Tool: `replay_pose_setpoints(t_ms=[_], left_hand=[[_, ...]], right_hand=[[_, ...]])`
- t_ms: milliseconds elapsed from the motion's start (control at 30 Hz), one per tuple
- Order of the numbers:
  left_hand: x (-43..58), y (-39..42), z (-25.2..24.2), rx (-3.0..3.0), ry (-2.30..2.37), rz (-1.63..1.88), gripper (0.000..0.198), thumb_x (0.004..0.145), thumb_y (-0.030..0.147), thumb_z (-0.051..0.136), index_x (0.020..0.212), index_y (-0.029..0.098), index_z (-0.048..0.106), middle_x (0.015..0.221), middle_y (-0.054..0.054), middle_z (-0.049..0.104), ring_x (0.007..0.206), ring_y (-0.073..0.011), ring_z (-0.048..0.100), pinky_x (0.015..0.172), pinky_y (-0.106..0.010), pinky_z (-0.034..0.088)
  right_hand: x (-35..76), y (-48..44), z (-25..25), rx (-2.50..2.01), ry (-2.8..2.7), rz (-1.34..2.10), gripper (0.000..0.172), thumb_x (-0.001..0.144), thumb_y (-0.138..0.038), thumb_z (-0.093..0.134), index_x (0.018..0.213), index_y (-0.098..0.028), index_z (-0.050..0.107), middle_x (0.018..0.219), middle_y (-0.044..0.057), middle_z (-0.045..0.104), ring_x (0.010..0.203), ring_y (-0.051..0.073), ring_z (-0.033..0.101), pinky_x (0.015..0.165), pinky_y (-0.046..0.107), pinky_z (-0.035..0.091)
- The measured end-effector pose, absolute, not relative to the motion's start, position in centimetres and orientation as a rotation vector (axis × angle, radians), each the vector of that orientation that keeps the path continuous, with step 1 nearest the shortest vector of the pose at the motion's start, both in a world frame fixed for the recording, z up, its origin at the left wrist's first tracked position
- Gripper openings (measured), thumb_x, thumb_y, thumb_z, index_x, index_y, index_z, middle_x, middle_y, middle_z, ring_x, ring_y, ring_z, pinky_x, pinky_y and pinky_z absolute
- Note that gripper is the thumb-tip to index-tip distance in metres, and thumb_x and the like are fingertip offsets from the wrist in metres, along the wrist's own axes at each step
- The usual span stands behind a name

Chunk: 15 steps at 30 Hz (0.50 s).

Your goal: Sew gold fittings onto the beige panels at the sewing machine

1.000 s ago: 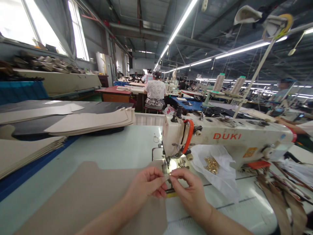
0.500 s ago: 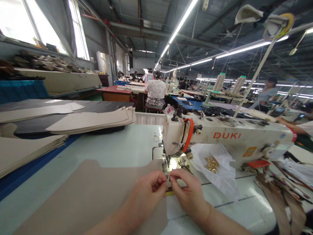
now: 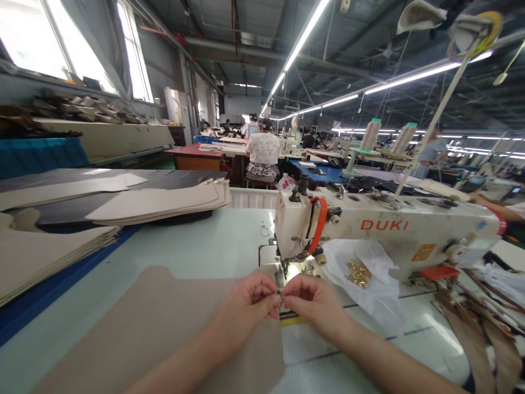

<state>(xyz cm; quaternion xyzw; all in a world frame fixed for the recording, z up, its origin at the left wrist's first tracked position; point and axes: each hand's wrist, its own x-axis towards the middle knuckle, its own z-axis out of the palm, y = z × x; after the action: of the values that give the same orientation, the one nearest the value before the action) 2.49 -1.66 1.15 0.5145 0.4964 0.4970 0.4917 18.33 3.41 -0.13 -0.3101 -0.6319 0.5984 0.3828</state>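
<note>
Just in front of the needle of a sewing machine (image 3: pixel 389 225), my left hand (image 3: pixel 251 307) and my right hand (image 3: pixel 315 302) meet fingertip to fingertip. Both are closed in a pinch around something tiny between them, mostly hidden by the fingers and too small to name. Beneath my left hand and forearm lies a flat taupe panel (image 3: pixel 164 323), its right edge near the needle area. Small gold-coloured metal pieces (image 3: pixel 357 273) lie in a heap on a white plastic bag (image 3: pixel 383 309), to the right of my right hand under the machine arm.
Stacks of beige cut panels (image 3: pixel 164 203) rest at the left on a dark surface. Brown straps (image 3: pixel 471 328) are piled at the right edge. Thread cones (image 3: pixel 371 135) stand behind the machine. A person (image 3: pixel 262 149) sits farther ahead; another person's arm (image 3: pixel 494 207) shows at right.
My fingertips have come closer together, and my right hand has turned slightly, its forearm now stretching farther right. The view has shifted a little; the panel and gold pieces stay put.
</note>
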Motion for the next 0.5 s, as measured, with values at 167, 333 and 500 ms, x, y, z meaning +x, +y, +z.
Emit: replay_pose_setpoints(t_ms=[167, 333, 500], left_hand=[[2.2, -1.7, 1.1, 1.271, 1.167, 1.199, 0.019, 0.072, 0.033, 0.064, 0.073, 0.018, 0.052, 0.059, 0.003, 0.063, 0.055, -0.0122, 0.059, 0.056, -0.024, 0.047], [1.9, -1.6, 1.7, 1.167, 1.197, 1.202, 0.029, 0.074, 0.046, 0.06, 0.076, 0.017, 0.054, 0.059, 0.0, 0.065, 0.053, -0.0126, 0.06, 0.054, -0.023, 0.045], [2.0, -1.4, 2.0, 0.808, 1.142, 1.15, 0.035, 0.067, 0.043, 0.069, 0.085, 0.015, 0.059, 0.066, -0.002, 0.067, 0.055, -0.012, 0.061, 0.053, -0.022, 0.044]], right_hand=[[17.8, 4.0, 0.9, -0.819, -1.586, 1.72, 0.024, 0.056, -0.028, 0.078, 0.065, -0.017, 0.058, 0.058, -0.005, 0.059, 0.053, 0.008, 0.052, 0.056, 0.021, 0.042], [17.7, 4.1, 1.0, -0.821, -1.477, 1.851, 0.034, 0.052, -0.038, 0.081, 0.064, -0.017, 0.058, 0.054, -0.006, 0.059, 0.047, 0.006, 0.051, 0.053, 0.02, 0.044], [17.7, 3.9, 0.9, -0.755, -1.374, 1.851, 0.034, 0.055, -0.04, 0.081, 0.065, -0.016, 0.059, 0.055, -0.005, 0.06, 0.05, 0.007, 0.054, 0.054, 0.02, 0.045]])
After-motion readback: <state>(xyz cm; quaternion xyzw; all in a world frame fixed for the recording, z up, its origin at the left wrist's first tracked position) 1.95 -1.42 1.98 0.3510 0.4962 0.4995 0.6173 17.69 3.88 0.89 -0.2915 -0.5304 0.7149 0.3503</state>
